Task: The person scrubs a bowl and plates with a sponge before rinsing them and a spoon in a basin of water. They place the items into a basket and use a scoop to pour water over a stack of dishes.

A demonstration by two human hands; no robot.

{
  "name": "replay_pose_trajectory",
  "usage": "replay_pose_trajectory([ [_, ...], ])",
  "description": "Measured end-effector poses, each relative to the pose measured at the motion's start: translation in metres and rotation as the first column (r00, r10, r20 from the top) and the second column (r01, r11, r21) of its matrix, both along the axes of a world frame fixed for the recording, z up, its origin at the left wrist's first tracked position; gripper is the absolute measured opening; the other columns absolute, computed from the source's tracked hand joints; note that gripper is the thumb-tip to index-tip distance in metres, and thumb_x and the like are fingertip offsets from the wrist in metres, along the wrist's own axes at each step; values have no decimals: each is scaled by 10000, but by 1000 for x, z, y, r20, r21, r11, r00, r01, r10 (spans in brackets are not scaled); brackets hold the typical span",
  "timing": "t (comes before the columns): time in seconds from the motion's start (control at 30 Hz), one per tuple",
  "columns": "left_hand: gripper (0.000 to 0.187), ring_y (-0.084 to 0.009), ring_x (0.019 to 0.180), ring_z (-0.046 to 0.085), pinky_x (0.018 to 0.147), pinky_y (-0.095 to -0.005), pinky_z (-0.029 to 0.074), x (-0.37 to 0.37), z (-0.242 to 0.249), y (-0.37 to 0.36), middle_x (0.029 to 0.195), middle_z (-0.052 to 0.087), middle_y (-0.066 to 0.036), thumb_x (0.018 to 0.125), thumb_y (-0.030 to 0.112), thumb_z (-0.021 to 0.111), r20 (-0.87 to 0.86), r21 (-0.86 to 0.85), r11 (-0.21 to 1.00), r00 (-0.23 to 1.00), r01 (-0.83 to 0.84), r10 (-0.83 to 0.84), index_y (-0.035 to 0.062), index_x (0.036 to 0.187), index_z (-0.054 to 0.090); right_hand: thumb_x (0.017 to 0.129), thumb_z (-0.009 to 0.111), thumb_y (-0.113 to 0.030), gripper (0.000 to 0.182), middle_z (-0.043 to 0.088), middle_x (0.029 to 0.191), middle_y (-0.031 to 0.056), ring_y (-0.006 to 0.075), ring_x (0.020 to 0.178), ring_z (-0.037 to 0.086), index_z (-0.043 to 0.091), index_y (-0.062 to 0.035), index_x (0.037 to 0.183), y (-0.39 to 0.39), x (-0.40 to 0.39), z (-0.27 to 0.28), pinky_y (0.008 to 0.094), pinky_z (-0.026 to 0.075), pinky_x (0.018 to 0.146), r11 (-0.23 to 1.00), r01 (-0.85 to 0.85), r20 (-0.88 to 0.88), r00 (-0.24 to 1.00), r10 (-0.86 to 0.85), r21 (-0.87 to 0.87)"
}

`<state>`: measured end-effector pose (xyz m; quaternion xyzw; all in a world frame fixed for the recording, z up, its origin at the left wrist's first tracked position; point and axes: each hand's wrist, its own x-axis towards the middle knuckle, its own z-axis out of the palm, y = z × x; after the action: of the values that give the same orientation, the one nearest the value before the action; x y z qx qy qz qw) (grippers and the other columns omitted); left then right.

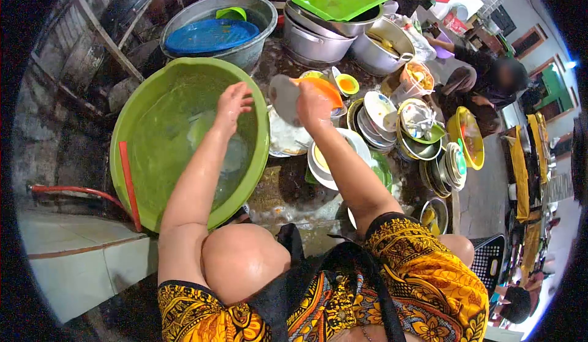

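Observation:
My right hand (313, 106) is closed on the edge of a greyish round dish (285, 100), which is tilted up and partly blurred, just right of the tub's rim. An orange dish (327, 91) shows right behind the same hand, partly hidden by it. My left hand (234, 106) is raised over the right side of a large green tub (131, 127), fingers apart and holding nothing. Water and some pale submerged dishes are in the tub. Below my right wrist lie stacked white plates (355, 143).
A red hose (79, 189) reaches the tub's left rim. Behind stand a grey basin (263, 20) with a blue tray (211, 35) and large metal pots (306, 45). Stacked dishes (380, 112) and a yellow basin (456, 130) are to the right. Another person (502, 75) sits beyond.

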<state>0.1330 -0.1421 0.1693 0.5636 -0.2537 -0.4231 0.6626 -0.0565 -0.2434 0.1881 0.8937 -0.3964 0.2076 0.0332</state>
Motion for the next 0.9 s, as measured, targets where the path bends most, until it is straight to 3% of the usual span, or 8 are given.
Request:
replay_pose_trajectory([
  [0.2, 511, -186, 880, 559, 757, -327, 476, 21, -6, 46, 1097, 521, -92, 839, 369, 554, -341, -4, 1000, 940, 27, -26, 88, 1233, 391, 749, 552, -108, 167, 545, 722, 166, 373, 658, 546, 453, -69, 877, 33, 27, 59, 430, 417, 537, 986, -163, 628, 764, 147, -32],
  [0.33, 529, -262, 1029, 521, 873, -431, 433, 33, -27, 67, 1216, 474, -102, 835, 246, 574, -567, -135, 991, 819, 13, -89, 67, 1276, 342, 697, 603, -110, 202, 555, 734, 169, 366, 695, 554, 490, -69, 859, 55, 77, 15, 432, 438, 594, 931, -296, 627, 772, 103, 211],
  [0.37, 540, -252, 1082, 486, 898, -426, 418, 39, -36, 73, 1241, 459, -92, 829, 244, 579, -497, -106, 994, 865, 12, -64, 76, 1284, 342, 708, 596, -115, 197, 575, 781, 177, 374, 733, 564, 532, -82, 891, 57, 87, 0, 429, 455, 631, 800, -343, 581, 814, -9, 492],
  [0.57, 487, -233, 1059, 507, 902, -380, 409, 84, -103, 102, 1175, 518, -80, 803, 136, 598, -131, 94, 988, 982, -121, 133, 49, 1246, 415, 740, 486, -5, 193, 552, 896, 169, 344, 843, 533, 526, -23, 928, 29, 55, -25, 396, 425, 751, 846, -365, 822, 552, -140, 388],
  [0.6, 487, -233, 1059, 507, 902, -380, 409, 85, -105, 109, 1175, 518, -80, 803, 136, 598, -129, 115, 984, 980, -140, 154, 49, 1246, 415, 725, 467, 20, 195, 550, 874, 181, 346, 817, 530, 521, 7, 913, 3, 49, -63, 396, 417, 756, 946, -116, 753, 638, -163, 304],
  [0.73, 442, -198, 916, 547, 838, -349, 427, 99, -119, 125, 1037, 576, -82, 770, 167, 642, 38, 210, 960, 982, -187, 183, 25, 1163, 494, 717, 529, -93, 309, 541, 1014, 210, 369, 944, 517, 525, 6, 1011, -19, 10, -141, 411, 414, 825, 801, 106, 273, 907, -321, 589],
  [0.8, 393, -182, 922, 536, 808, -314, 439, 99, -123, 126, 1045, 572, -82, 776, 112, 601, -61, 285, 933, 967, -222, 249, 15, 1147, 509, 706, 605, -169, 419, 537, 1067, 191, 341, 994, 513, 501, -22, 1084, -20, 8, -174, 402, 392, 892, 750, 225, -21, 962, -271, 622],
  [0.9, 391, -180, 925, 533, 803, -318, 435, 108, -129, 122, 1052, 565, -99, 749, 138, 597, 194, 414, 860, 952, -299, 238, 12, 1112, 520, 705, 604, -199, 438, 535, 1078, 191, 336, 1017, 509, 498, -28, 1093, -8, 9, -197, 402, 390, 896, 750, 303, -220, 952, -212, 588],
])
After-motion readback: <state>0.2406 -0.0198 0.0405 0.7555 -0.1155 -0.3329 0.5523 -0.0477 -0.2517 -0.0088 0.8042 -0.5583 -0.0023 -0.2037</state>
